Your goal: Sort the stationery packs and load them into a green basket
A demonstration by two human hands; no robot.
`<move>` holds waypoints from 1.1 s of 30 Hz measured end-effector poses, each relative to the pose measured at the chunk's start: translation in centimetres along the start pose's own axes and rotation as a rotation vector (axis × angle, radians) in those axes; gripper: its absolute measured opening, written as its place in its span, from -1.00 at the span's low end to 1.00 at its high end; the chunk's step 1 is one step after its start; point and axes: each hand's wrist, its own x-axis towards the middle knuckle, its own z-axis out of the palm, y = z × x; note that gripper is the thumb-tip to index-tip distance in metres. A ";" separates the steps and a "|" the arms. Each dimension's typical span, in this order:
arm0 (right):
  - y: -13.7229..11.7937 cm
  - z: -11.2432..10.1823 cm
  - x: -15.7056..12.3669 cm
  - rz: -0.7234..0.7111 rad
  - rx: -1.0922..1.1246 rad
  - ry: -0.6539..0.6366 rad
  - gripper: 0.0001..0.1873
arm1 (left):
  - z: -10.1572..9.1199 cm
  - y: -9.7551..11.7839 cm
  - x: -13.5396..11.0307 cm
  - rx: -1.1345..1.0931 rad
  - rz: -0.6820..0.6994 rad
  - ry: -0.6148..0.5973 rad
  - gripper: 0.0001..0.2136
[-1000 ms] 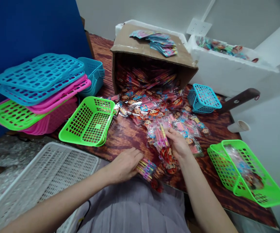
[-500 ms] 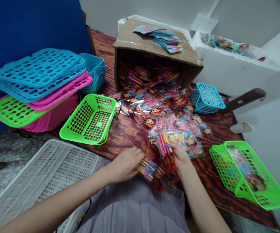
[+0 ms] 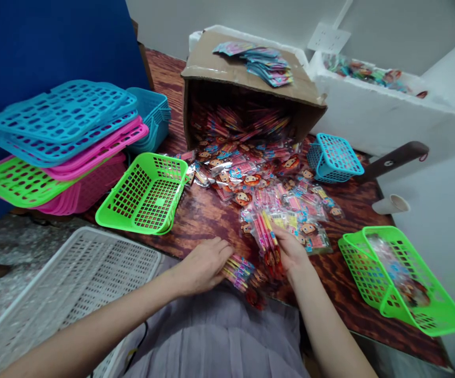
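My left hand [image 3: 204,265] is closed around one end of a bundle of slim packs of striped yellow, pink and purple pencil-like sticks [image 3: 238,270] at the table's near edge. To its right, my right hand [image 3: 290,250] grips an upright bunch of similar packs [image 3: 266,236], pink and yellow above, with red cartoon heads at the lower end. Just beyond both hands spreads a heap of clear packets with cartoon heads [image 3: 251,180]. It spills out of a cardboard box [image 3: 251,63] lying on its side.
A green basket [image 3: 103,212] stands left of the heap, near stacked blue, pink and green lids [image 3: 62,110]. On the right are a blue basket [image 3: 340,157], a paper cup [image 3: 385,206] and a green basket with packets [image 3: 381,307]. A white crate [image 3: 105,283] sits lower left.
The whole view has shifted slightly. Both hands keep their bundles in nearly the same place, with no clear movement.
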 end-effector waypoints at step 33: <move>-2.7 0.0 -5.1 -0.265 -1.081 -0.086 -0.73 | -0.8 0.5 1.9 0.263 0.136 0.029 -0.36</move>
